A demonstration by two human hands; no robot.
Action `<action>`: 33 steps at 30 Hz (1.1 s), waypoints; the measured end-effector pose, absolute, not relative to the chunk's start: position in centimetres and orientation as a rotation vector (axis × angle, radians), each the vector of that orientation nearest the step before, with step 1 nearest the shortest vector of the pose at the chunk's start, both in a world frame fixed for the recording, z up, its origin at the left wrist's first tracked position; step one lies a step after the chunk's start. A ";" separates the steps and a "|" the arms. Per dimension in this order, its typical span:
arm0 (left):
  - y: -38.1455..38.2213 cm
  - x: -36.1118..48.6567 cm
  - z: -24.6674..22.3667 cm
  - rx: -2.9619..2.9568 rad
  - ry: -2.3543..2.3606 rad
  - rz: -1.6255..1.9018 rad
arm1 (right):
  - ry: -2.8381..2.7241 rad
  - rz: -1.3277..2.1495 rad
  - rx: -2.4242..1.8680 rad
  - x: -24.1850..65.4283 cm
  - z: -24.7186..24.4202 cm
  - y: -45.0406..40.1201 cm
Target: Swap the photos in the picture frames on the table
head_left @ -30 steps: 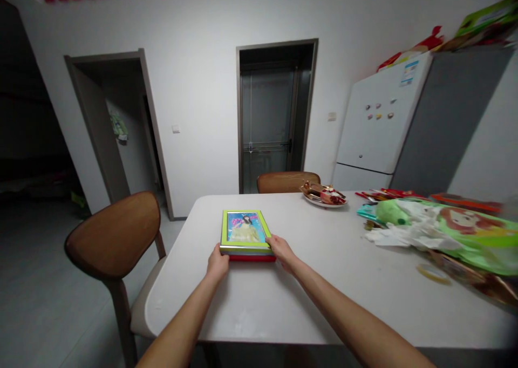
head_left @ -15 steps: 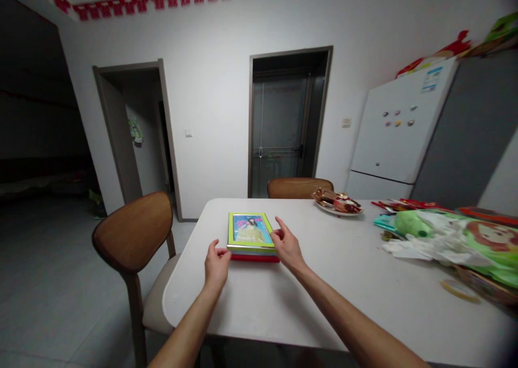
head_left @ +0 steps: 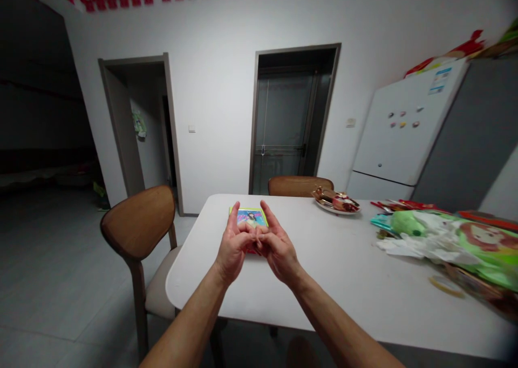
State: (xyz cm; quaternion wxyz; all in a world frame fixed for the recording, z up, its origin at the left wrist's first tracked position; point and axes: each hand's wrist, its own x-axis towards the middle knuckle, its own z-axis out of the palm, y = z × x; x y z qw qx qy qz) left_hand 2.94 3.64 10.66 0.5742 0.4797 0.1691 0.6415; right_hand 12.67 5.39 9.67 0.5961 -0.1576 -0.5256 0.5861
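Note:
In the head view my left hand and my right hand meet at the fingertips. Both index fingers point up, while thumbs and other fingers are curled and pressed together. I see nothing held in either hand. Behind them on the white table lies a picture with a yellow-green frame, showing a dark-haired figure on blue. My hands cover its lower part and both sides. A bit of a red thing shows below the hands, under the picture.
A plate of wrapped items sits at the far side of the table. On the right lie a green plush-like bag, white tissues and a tape roll. Wooden chairs stand left and behind. A fridge is at right.
My hands have left the two sides of the framed picture and come together in front of it. The picture stays on the table. The view has shifted slightly.

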 end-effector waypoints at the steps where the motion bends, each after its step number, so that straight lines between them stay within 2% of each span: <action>1: 3.9 2.9 10.3 1.093 0.430 1.513 | -1.198 1.369 -0.377 12.7 9.4 5.6; 8: 5.4 2.4 8.4 0.864 0.683 1.415 | -0.891 1.579 -0.568 12.6 7.6 7.6; 12: 5.8 2.2 8.1 0.832 0.735 1.258 | -1.053 1.730 -0.622 12.1 6.8 8.2; 14: 5.9 2.2 7.8 0.811 0.758 1.235 | -1.241 1.599 -0.738 11.8 6.2 8.7; 15: 6.0 2.1 7.6 0.798 0.774 1.227 | -1.395 1.424 -0.852 11.7 5.9 9.0; 18: 6.3 1.7 6.4 0.748 0.842 1.213 | -1.827 0.650 -1.204 11.8 4.6 10.8; 20: 6.5 1.4 5.1 0.707 0.897 1.217 | -1.933 0.306 -1.303 12.3 3.8 12.2; 25: 7.1 1.0 1.3 0.650 1.009 1.248 | -2.060 0.112 -1.356 13.9 2.7 14.0; 29: 7.3 1.5 -0.3 0.704 0.999 1.355 | -2.190 0.055 -1.308 13.8 2.2 11.5; 33: 6.2 2.4 -0.2 0.803 0.933 1.595 | -2.180 0.196 -1.179 13.6 2.4 7.5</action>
